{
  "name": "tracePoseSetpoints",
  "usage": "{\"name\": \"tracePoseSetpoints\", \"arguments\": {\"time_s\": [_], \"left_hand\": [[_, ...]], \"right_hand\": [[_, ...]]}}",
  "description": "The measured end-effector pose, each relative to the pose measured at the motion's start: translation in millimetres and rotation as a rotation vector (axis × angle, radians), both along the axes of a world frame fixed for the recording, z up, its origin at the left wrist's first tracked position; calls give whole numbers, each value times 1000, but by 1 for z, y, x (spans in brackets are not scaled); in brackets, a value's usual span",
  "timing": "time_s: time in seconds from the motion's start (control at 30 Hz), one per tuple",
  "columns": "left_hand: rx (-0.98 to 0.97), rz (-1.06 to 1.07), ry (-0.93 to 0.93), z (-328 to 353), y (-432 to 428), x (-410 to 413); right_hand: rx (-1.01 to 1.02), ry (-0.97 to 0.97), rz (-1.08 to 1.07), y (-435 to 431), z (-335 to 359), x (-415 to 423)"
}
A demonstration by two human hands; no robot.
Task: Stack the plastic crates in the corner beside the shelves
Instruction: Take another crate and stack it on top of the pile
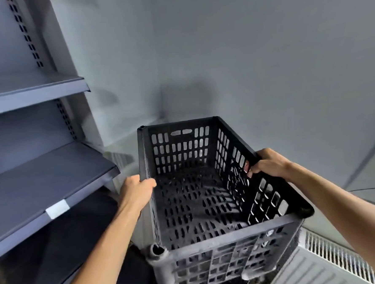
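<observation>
Head view is showing grey metal shelves (41,168) occupying the left side of the scene, with white labels (58,209) sitting on the front edges of two boards. Just right of the shelves, the left hand (137,191) is gripping the left rim of a black plastic crate (192,207). Its thumb is hooking over the rim edge, and the hand itself is hiding the other fingers. The crate is sitting at centre, open side up, with its perforated floor and slotted walls facing the camera. Its far end is pointing toward the corner (162,104) where two grey walls are meeting. The crate is staying near the shelves but apart from them. Whether anything is supporting it from below cannot be told. On the right rim, the right hand (269,162) is gripping the crate, with fingers curling over the edge and fingertips showing inside the wall. At the near right, a white slatted grille (338,257) is running beneath the right forearm.
</observation>
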State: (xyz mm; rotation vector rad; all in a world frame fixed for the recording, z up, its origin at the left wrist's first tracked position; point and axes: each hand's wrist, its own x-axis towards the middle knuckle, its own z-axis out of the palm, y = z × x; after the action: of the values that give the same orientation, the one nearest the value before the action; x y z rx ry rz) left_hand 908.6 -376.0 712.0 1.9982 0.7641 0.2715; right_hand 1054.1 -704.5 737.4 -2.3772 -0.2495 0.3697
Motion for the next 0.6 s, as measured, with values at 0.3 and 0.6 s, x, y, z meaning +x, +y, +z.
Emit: {"name": "tracePoseSetpoints", "arguments": {"time_s": [0.3,0.6], "left_hand": [[-29,114,-12,-23,-31,23],[-44,41,-54,-33,-59,38]], "right_hand": [[-78,17,34,1,-7,66],[-212,46,-65,2,-14,116]]}}
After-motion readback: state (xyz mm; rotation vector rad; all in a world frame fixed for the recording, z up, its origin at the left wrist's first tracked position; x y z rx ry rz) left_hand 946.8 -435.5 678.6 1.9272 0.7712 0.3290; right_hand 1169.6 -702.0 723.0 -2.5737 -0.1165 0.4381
